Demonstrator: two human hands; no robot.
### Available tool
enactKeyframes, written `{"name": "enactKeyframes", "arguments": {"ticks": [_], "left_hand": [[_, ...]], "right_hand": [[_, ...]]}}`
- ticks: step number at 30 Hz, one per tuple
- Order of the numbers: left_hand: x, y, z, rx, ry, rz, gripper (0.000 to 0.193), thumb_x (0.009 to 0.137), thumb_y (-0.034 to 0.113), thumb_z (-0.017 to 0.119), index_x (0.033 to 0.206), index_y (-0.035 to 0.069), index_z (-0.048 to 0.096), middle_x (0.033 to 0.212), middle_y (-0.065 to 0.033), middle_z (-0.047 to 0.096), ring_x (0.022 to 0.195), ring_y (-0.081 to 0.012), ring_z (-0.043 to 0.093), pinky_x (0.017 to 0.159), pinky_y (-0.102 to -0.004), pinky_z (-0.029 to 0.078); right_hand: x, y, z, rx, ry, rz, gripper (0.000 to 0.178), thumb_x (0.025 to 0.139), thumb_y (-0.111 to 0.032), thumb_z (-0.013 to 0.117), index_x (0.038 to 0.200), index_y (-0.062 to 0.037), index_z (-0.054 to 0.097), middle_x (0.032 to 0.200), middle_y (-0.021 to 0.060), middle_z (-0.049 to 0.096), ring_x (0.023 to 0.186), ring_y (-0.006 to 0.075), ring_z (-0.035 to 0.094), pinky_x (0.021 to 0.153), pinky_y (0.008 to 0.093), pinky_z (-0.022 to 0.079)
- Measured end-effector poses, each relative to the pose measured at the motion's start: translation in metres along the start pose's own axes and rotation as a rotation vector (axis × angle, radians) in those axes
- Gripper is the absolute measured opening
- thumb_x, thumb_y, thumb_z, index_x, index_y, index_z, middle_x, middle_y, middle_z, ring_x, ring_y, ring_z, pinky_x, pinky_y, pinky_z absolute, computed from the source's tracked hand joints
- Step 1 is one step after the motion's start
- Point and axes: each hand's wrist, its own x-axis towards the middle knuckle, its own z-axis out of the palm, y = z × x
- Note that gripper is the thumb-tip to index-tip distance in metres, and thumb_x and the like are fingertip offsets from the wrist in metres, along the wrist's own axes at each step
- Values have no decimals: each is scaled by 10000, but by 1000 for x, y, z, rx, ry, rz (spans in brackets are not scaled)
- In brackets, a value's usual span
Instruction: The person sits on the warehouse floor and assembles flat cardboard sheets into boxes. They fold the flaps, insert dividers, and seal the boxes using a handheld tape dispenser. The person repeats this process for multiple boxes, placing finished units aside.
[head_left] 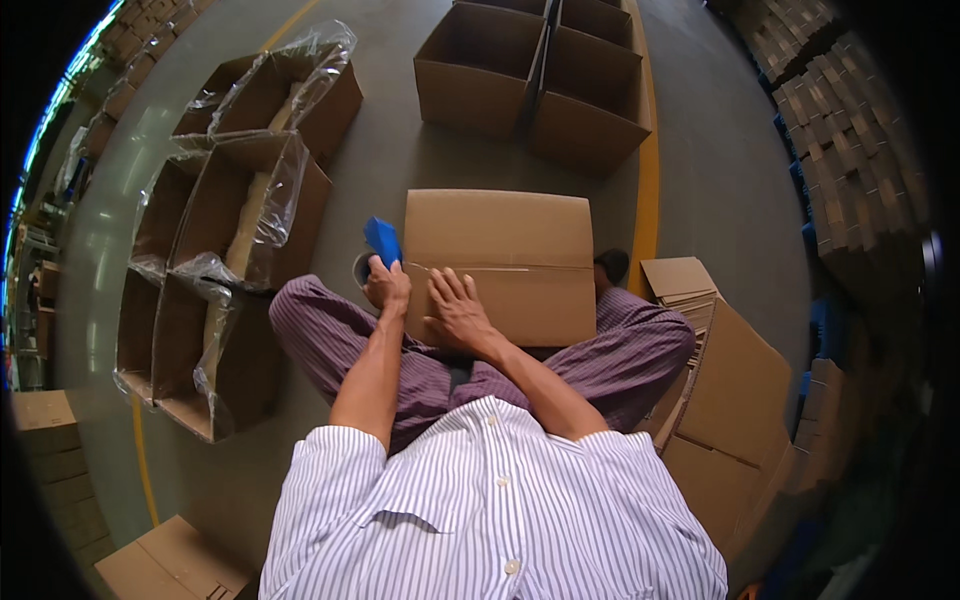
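Observation:
A closed brown cardboard box (510,228) sits on the floor between my crossed legs, its top flaps meeting along a seam that runs left to right. My left hand (388,285) is closed around a blue tape dispenser (381,239), held at the box's left edge near the end of the seam. Part of the dispenser is hidden behind my fingers. My right hand (461,312) lies flat on the near flap, fingers stretched out just below the seam, holding nothing.
Open cartons with clear plastic liners (190,280) line the left. More open cartons (485,70) stand ahead, beside a yellow floor line (648,180). Flattened cardboard (735,380) is stacked by my right knee. Pallets of stacked cardboard (840,150) rise at far right.

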Motion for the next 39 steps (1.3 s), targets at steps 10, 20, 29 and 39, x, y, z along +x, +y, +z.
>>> {"name": "enactKeyframes", "arguments": {"ticks": [10, 20, 29, 39], "left_hand": [[-5, 7, 0, 23, -72, 99, 290, 898, 268, 640, 1039, 50, 510, 954, -230, 684, 926, -420, 648, 870, -514, 430], [-4, 14, 12, 17, -14, 206, 287, 877, 242, 656, 1018, 39, 510, 916, -218, 685, 906, -411, 650, 838, -514, 437], [1, 4, 15, 40, 7, 138, 294, 887, 248, 641, 1036, 35, 504, 894, -244, 685, 876, -432, 656, 823, -525, 453], [-14, 19, 18, 16, -162, 93, 295, 872, 254, 674, 1017, 59, 507, 880, -227, 690, 854, -420, 665, 826, -499, 455]], "right_hand": [[-33, 60, 7, -133, 200, 443, 795, 946, -537, 474, 1536, -67, 223, 1628, 111, 121, 1507, 284, 69, 1189, 539, 39], [-135, 218, -60, 744, 121, 1391, 950, 881, -692, 463, 1507, -10, 249, 1516, 268, 330, 1404, 416, 326, 1089, 503, 336], [-147, 159, -27, 535, 401, 1447, 1057, 778, -552, 725, 1485, 44, 213, 1529, 308, 219, 1401, 447, 289, 1118, 454, 340], [-61, 174, -74, 290, 821, 581, 723, 832, -244, 754, 1403, 12, 393, 1480, 236, 323, 1385, 400, 321, 1115, 507, 339]]}}
